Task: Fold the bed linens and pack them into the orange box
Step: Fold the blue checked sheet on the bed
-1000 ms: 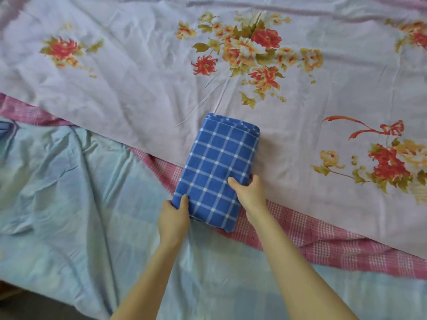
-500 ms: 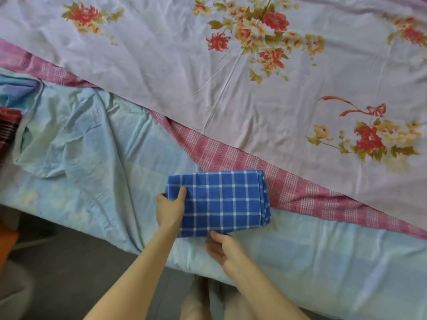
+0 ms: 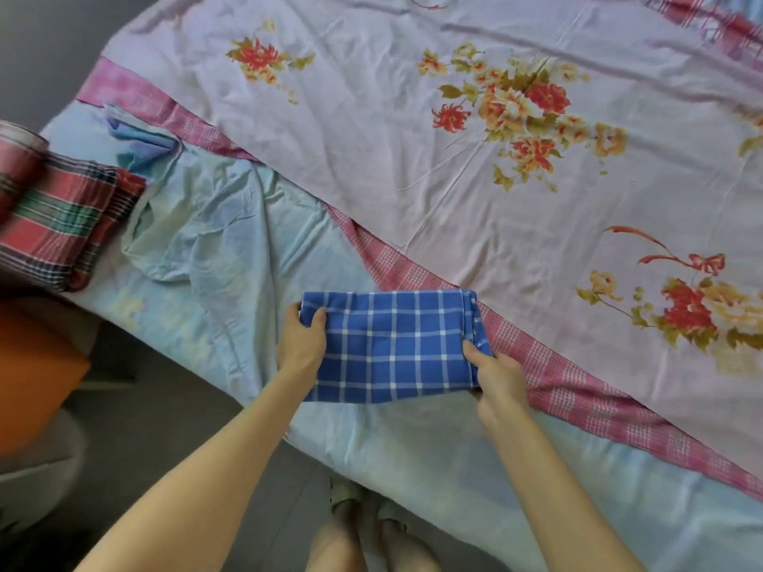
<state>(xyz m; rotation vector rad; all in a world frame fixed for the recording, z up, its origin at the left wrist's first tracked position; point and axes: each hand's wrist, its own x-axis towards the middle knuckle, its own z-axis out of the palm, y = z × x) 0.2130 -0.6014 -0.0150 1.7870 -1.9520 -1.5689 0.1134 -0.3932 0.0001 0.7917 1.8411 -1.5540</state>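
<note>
Bed [image 3: 231, 249] edge, orange box [image 3: 33, 365] far left, folded blue checked linen [image 3: 396, 348] at the near edge.
Left hand [image 3: 299, 344] and right hand [image 3: 497, 373] each pinch one end, thumbs on top; lift level, grips firm, so layers stay stacked.

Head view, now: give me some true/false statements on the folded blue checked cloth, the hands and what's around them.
1. The left hand and right hand grip opposite ends of the folded blue-and-white checked cloth. True.
2. That cloth sits inside the orange box. False: it is over the pale blue sheet on the bed, and the box is apart at the left edge of the view.
3. A folded red-and-green plaid cloth lies at the bed's left end. True.
4. The lilac floral sheet is folded into a bundle. False: it lies spread out.
</note>
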